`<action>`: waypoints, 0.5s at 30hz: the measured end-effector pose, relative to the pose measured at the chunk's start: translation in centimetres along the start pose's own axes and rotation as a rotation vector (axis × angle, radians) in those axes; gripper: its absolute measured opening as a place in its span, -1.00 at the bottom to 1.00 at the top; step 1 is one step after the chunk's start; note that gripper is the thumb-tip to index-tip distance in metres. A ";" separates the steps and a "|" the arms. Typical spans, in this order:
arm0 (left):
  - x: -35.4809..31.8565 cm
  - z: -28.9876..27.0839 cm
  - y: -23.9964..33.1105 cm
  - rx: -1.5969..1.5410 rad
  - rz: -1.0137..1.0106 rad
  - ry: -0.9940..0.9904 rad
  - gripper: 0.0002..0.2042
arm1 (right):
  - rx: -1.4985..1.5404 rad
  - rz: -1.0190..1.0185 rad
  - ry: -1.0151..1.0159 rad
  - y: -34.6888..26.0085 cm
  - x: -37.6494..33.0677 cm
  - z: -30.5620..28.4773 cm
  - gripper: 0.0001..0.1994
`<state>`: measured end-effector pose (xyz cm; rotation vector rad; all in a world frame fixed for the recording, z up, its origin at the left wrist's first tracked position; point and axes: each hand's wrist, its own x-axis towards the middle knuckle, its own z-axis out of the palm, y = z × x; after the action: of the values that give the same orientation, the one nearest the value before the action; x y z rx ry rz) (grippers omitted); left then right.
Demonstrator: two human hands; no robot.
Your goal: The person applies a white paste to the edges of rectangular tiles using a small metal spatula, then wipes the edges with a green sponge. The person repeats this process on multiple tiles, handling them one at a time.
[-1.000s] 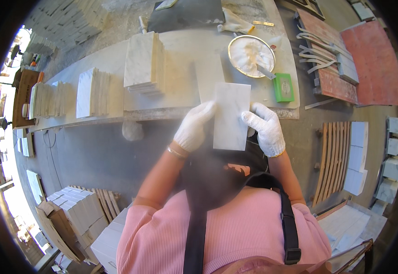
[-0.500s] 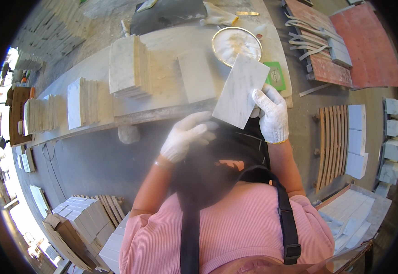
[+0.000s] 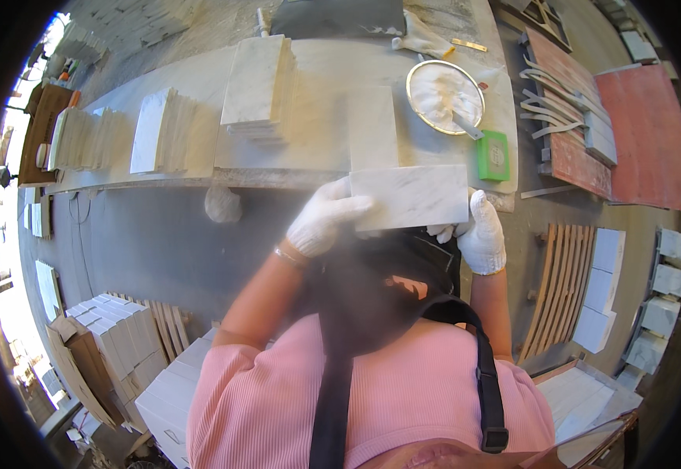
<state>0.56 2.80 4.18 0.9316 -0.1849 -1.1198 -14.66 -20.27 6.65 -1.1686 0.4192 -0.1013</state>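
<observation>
Between my two white-gloved hands is a white rectangular marble tile point(image 3: 418, 195) with grey veining, held level in front of the table's near edge. My left hand point(image 3: 326, 217) closes on its left end, thumb over the face. At the right end my right hand point(image 3: 482, 234) grips it, with fingers curled beneath. Another pale tile point(image 3: 373, 125) lies flat on the table just beyond. A round bowl of white powder or paste point(image 3: 443, 92) stands beyond the right hand, a scraper blade point(image 3: 468, 127) resting at its rim. Beside the bowl lies a bright green block point(image 3: 493, 156).
Stacks of standing tiles point(image 3: 256, 82) line the long table point(image 3: 317, 66) to the left. A white cloth or glove point(image 3: 426, 37) lies at the back. Slatted wooden pallets point(image 3: 553, 293) and red boards point(image 3: 645, 133) are to the right. Stacked white boxes point(image 3: 121, 332) stand at lower left.
The tile has turned from a slant to level. My left hand, earlier apart from it with fingers loose, now grips its left end. The whole view has shifted somewhat.
</observation>
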 end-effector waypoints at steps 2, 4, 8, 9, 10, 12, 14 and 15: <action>-0.1 -0.9 0.5 0.047 -0.040 -0.051 -0.51 | -0.042 0.012 0.026 0.1 -0.3 -0.4 -0.37; 0.1 -1.4 0.4 0.074 -0.056 -0.075 -0.57 | -0.108 -0.019 0.119 0.4 -0.4 -0.2 -0.39; 1.0 -1.6 -1.2 0.063 0.081 0.076 -0.56 | -0.119 0.032 0.079 -0.1 -0.8 -0.2 -0.42; 1.3 -1.9 -1.5 0.044 0.040 0.112 -0.53 | -0.118 0.021 0.089 -0.1 -0.9 -0.1 -0.43; 1.5 -2.1 -1.8 0.024 -0.002 0.148 -0.50 | -0.117 0.011 0.097 -0.2 -0.9 -0.1 -0.44; 1.7 -2.5 -2.2 0.036 -0.030 0.185 -0.48 | -0.108 0.000 0.105 -0.1 -1.0 -0.1 -0.45; 1.9 -2.7 -2.5 0.095 0.037 0.154 -0.48 | -0.081 -0.005 0.110 0.1 -1.1 0.0 -0.52; 2.1 -2.7 -2.6 0.020 -0.011 0.193 -0.47 | -0.058 -0.003 0.114 0.2 -1.0 0.1 -0.58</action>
<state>1.26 2.24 -0.02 1.0532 -0.0331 -1.0328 -15.62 -19.84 6.76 -1.2244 0.5238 -0.1601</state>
